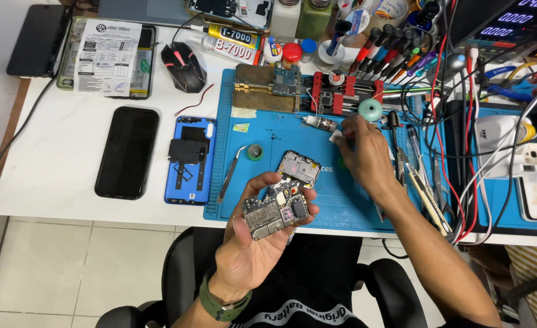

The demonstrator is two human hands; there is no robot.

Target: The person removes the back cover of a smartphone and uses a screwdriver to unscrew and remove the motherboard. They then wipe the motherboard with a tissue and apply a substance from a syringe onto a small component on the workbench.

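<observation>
Surface: blue repair mat [268,130] on white desk.
Left hand [253,243]: fingers curled, gripping phone motherboard [275,212], below mat.
Right hand [365,155]: on mat, fingers pinching white scrap [336,138].

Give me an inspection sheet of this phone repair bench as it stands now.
Surface: white table with a blue work mat.
Job's things: circuit board held above the mat edge; small white piece on the mat.
Clutter: tweezers, tape roll, black phone, blue phone back, mouse, glue tubes, screwdrivers.
Grippers: left hand grips the board; right hand fingers touch the white piece.
Cables: red, black and white leads tangled at right.
Surroundings: tiled floor, black chair.
</observation>
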